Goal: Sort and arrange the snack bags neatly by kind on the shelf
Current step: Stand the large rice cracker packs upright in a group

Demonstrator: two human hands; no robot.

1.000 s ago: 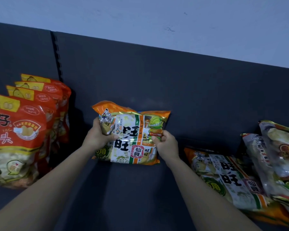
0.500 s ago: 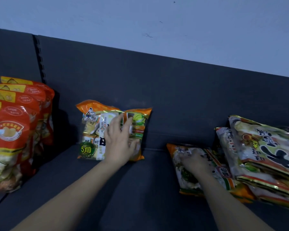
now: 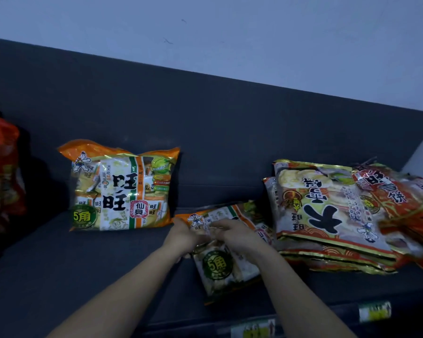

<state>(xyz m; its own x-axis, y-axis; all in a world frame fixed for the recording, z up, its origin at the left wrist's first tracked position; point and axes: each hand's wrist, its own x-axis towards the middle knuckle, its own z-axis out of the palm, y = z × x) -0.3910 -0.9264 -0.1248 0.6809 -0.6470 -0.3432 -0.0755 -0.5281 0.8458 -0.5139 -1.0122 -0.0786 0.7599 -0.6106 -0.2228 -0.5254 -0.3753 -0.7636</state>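
A person's two bare forearms reach forward over a dark shelf [image 3: 59,264] seen from above. An orange and white snack bag [image 3: 122,189] stands upright against the dark back panel [image 3: 205,123], its front facing out, apparently placed as the start of a row for that kind. Just to its right, a second bag of the same print [image 3: 220,259] lies flat on the shelf. Both hands rest on its upper end: the left hand [image 3: 183,236] curls around the bag's top left corner, and the right hand [image 3: 235,234] lies over the top edge with fingers bent onto the wrapper. They appear to be gathering the bag, though whether it is firmly pinched cannot be told. The likely aim is to stand it with its twin. Further right, touching the flat bag, a loose heap of gold-edged bags [image 3: 327,215] and red-orange bags [image 3: 401,206] waits unsorted. At the far left edge, red bags [image 3: 0,172] stand together. Yellow price labels [image 3: 374,311] line the shelf's front lip
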